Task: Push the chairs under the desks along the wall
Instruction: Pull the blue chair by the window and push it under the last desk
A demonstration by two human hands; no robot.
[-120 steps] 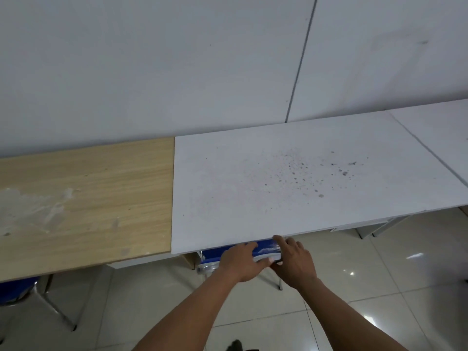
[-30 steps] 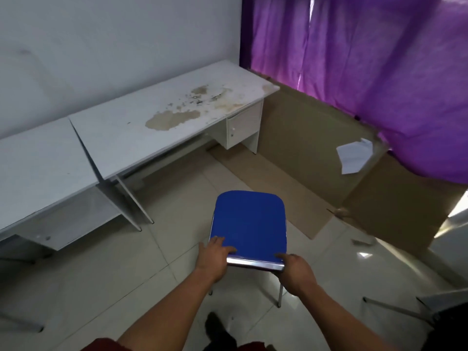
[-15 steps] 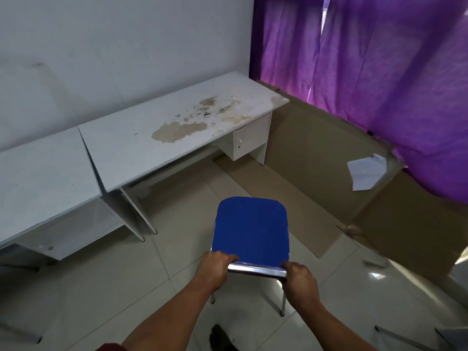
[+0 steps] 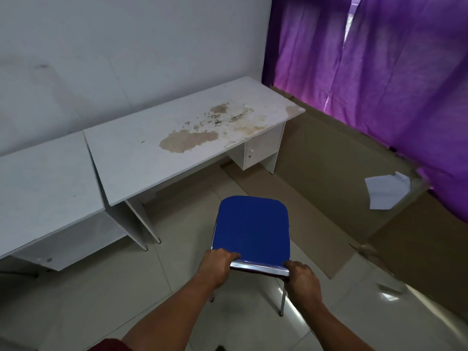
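The left hand and right hand are both closed around the chrome metal rear bar of the blue padded chair, one at each end of the bar. The chair stands on the pale tiled floor, out in the open and apart from the stained white rectangular desk beyond it. That desk abuts a second white desk on its left, both along the white wall, with purple curtains to its right.
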